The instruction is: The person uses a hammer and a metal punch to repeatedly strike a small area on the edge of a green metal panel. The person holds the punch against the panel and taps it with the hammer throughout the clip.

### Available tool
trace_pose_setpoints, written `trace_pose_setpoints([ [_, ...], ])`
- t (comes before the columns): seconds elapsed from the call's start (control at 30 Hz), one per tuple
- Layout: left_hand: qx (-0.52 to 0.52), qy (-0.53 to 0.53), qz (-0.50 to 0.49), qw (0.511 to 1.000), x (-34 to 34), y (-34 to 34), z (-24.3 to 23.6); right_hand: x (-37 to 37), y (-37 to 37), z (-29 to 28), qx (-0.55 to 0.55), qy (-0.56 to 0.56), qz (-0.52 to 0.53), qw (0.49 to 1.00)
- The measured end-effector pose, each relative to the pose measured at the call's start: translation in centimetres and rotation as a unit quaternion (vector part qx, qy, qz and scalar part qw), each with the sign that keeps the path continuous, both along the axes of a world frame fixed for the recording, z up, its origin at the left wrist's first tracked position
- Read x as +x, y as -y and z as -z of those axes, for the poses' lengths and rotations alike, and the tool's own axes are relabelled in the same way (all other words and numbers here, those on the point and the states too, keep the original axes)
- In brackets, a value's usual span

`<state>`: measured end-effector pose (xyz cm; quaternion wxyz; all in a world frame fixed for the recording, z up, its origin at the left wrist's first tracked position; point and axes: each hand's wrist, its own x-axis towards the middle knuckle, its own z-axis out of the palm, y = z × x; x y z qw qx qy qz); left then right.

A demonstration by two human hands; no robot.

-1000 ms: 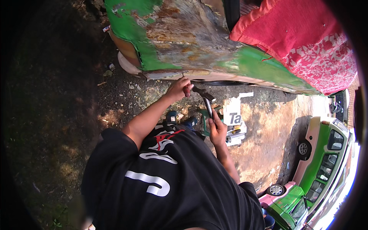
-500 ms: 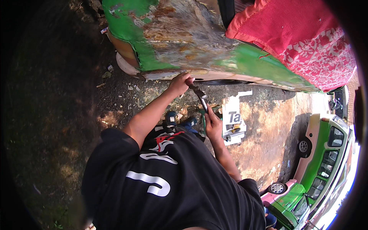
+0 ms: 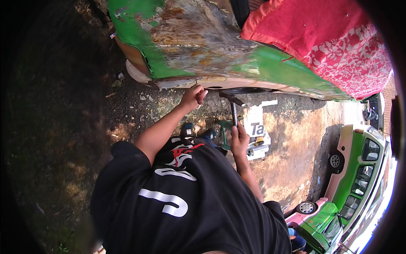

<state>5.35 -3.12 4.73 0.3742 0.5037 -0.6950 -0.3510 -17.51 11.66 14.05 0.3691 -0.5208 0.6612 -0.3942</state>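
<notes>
Fingers [image 3: 202, 94] of my left hand [image 3: 192, 98] pinched on something small against rusted green panel [image 3: 190, 46]; what, cannot tell. Right hand [image 3: 239, 139] clenched round hammer [image 3: 234, 111], head raised just beside left. Risk: glancing blow lands on left fingers.

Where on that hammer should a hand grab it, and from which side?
Probably low on the hammer's handle, where the right hand already wraps it, coming from the person's side. The handle runs straight back toward them, while the head points at the rusty green car panel beside the left hand.
</notes>
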Motion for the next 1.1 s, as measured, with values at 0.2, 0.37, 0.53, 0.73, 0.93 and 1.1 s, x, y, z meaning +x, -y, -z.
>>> trace_pose_setpoints([
  [0.2,-0.112,-0.072,0.021,0.991,0.0,-1.8,0.6,-1.3,0.1,0.6,-0.011,0.008,0.026,1.0],
  [0.37,-0.115,-0.112,0.019,0.987,-0.8,-0.9,0.2,-1.7,0.0,0.5,0.008,0.01,0.021,1.0],
  [0.53,-0.105,-0.118,0.018,0.987,-1.0,-0.2,0.2,-1.3,0.3,-0.7,-0.016,-0.009,0.001,1.0],
  [0.73,-0.076,-0.105,0.016,0.992,-0.8,0.4,-0.7,-0.4,0.5,-2.1,-0.013,-0.013,-0.027,0.999],
  [0.93,-0.07,-0.137,-0.014,0.988,-1.5,1.3,-1.2,1.1,1.2,-4.3,-0.222,-0.069,-0.147,0.961],
  [1.1,0.108,-0.247,-0.025,0.963,-1.2,2.5,0.2,1.6,2.0,-4.6,-0.136,-0.21,-0.198,0.948],
])
